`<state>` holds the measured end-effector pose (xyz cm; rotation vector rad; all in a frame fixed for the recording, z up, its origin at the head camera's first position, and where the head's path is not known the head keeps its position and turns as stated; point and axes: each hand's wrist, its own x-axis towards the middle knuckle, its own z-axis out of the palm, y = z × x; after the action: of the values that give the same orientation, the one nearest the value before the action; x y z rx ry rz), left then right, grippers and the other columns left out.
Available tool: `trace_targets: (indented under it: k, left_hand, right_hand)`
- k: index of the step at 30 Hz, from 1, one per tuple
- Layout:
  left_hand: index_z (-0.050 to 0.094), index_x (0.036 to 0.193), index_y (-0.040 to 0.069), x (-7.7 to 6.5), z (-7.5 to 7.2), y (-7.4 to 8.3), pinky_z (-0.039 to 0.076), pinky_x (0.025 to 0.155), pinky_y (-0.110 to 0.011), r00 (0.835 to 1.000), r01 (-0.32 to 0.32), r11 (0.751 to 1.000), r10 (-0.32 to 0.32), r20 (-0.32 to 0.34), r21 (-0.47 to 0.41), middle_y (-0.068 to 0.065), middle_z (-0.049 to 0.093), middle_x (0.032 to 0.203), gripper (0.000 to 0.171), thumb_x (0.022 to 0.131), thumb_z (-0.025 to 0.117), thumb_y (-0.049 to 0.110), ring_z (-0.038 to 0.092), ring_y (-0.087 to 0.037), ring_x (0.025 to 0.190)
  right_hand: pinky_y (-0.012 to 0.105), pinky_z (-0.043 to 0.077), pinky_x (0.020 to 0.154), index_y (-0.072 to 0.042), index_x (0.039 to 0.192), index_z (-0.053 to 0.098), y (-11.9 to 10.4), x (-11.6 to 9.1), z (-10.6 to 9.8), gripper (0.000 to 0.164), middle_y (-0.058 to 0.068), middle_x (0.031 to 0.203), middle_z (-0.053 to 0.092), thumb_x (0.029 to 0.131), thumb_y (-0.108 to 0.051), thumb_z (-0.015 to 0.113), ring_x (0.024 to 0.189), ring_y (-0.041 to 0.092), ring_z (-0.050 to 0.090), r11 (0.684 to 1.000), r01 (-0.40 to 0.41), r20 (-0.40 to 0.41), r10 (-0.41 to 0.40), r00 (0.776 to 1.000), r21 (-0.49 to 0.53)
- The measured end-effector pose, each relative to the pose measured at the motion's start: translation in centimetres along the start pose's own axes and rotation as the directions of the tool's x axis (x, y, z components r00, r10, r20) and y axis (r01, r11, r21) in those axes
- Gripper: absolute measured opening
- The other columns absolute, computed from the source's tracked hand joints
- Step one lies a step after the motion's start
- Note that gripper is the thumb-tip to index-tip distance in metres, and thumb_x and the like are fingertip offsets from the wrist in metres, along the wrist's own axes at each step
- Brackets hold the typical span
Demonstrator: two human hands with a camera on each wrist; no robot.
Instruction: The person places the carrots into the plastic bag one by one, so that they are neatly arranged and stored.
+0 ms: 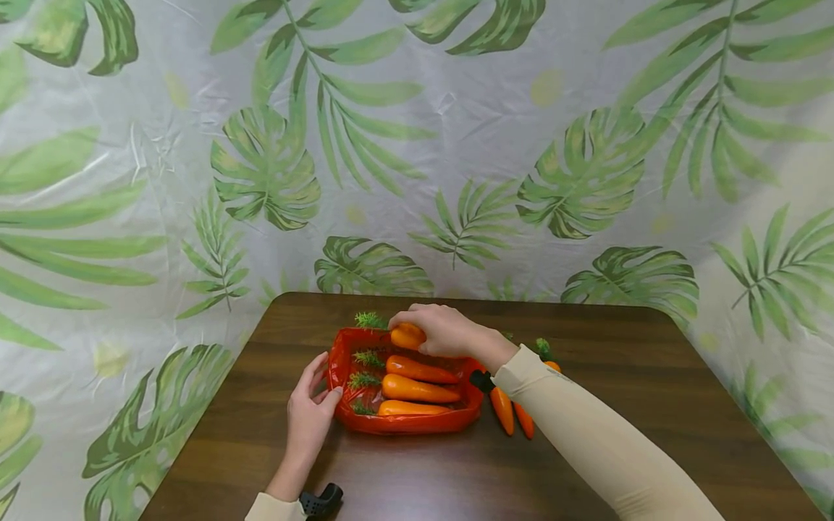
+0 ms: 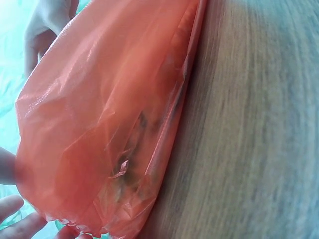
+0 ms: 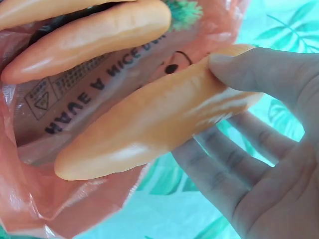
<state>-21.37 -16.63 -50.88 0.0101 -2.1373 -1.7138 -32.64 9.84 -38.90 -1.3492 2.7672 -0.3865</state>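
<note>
A red plastic bag (image 1: 404,427) lies spread on the wooden table, its rim folded into a low wall. Inside it several orange toy carrots (image 1: 420,388) with green tops lie side by side. My right hand (image 1: 449,329) pinches another carrot (image 3: 149,124) between thumb and fingers, over the far part of the bag. The right wrist view shows this carrot above the bag's printed bottom (image 3: 94,94). At the bag's left end, my left hand (image 1: 311,405) holds the rim, thumb on the near side; in the left wrist view the bag (image 2: 89,124) partly hides its fingers.
To the right of the bag, more carrots (image 1: 502,411) lie on the table (image 1: 619,405), partly hidden by my right sleeve (image 1: 586,434). A leaf-patterned sheet (image 1: 456,145) hangs behind the table's far edge.
</note>
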Motion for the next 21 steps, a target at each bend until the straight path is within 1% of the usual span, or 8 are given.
trace_targets:
  k: [4,7,10,14,17,21]
  left_hand:
    - [0.054,0.144,0.013,0.0,-0.1,-0.1,0.050,0.096,-0.055,1.000,-0.008,1.000,0.008,-0.004,0.007,-0.014,0.058,0.141,0.064,0.086,0.071,-0.008,0.054,-0.033,0.130]
    - [0.054,0.143,0.013,0.0,-0.1,0.0,0.051,0.095,-0.054,1.000,-0.007,1.000,0.007,-0.005,0.002,-0.014,0.057,0.141,0.063,0.086,0.071,-0.008,0.054,-0.033,0.130]
    - [0.055,0.143,0.015,0.0,-0.1,0.0,0.051,0.096,-0.053,1.000,0.001,1.000,-0.001,-0.001,-0.006,-0.014,0.057,0.141,0.062,0.087,0.071,-0.007,0.054,-0.033,0.131]
    - [0.054,0.142,0.018,0.0,-0.1,0.2,0.050,0.098,-0.052,1.000,0.010,1.000,-0.009,0.006,-0.011,-0.014,0.055,0.143,0.062,0.088,0.071,-0.005,0.052,-0.034,0.132]
    - [0.053,0.143,0.016,0.0,-0.2,0.2,0.050,0.098,-0.052,1.000,0.010,1.000,-0.010,0.007,-0.007,-0.015,0.055,0.143,0.062,0.088,0.072,-0.005,0.052,-0.034,0.132]
    - [0.053,0.144,0.011,-0.1,-0.1,0.1,0.050,0.097,-0.053,1.000,0.003,1.000,-0.003,0.003,0.003,-0.015,0.056,0.142,0.062,0.087,0.071,-0.007,0.053,-0.034,0.131]
  right_hand:
    - [0.037,0.052,0.083,-0.028,0.137,0.060,0.4,0.5,0.7,0.062,-0.005,0.125,0.060,0.084,-0.002,0.076,0.104,0.017,0.059,1.000,0.004,0.025,-0.004,1.000,-0.005]
    - [0.038,0.052,0.083,-0.029,0.136,0.061,0.8,0.7,1.2,0.060,-0.004,0.123,0.060,0.084,-0.002,0.076,0.102,0.017,0.058,1.000,0.005,0.044,-0.005,0.999,-0.004]
    - [0.039,0.052,0.083,-0.028,0.136,0.062,1.1,0.8,1.7,0.060,-0.004,0.119,0.061,0.084,-0.001,0.074,0.100,0.017,0.058,1.000,0.002,0.065,-0.002,0.998,-0.001]
    - [0.038,0.050,0.082,-0.028,0.136,0.062,1.4,0.9,2.4,0.058,-0.006,0.114,0.060,0.085,-0.002,0.073,0.095,0.016,0.056,1.000,-0.014,0.092,0.015,0.996,-0.017]
    - [0.038,0.050,0.082,-0.029,0.135,0.063,1.7,1.1,2.9,0.057,-0.006,0.112,0.059,0.085,-0.003,0.073,0.093,0.015,0.056,0.999,-0.022,0.103,0.025,0.994,-0.029]
    - [0.039,0.050,0.085,-0.030,0.136,0.062,2.0,1.3,3.5,0.057,-0.004,0.116,0.060,0.086,-0.004,0.073,0.095,0.017,0.056,0.999,-0.031,0.117,0.036,0.992,-0.040]
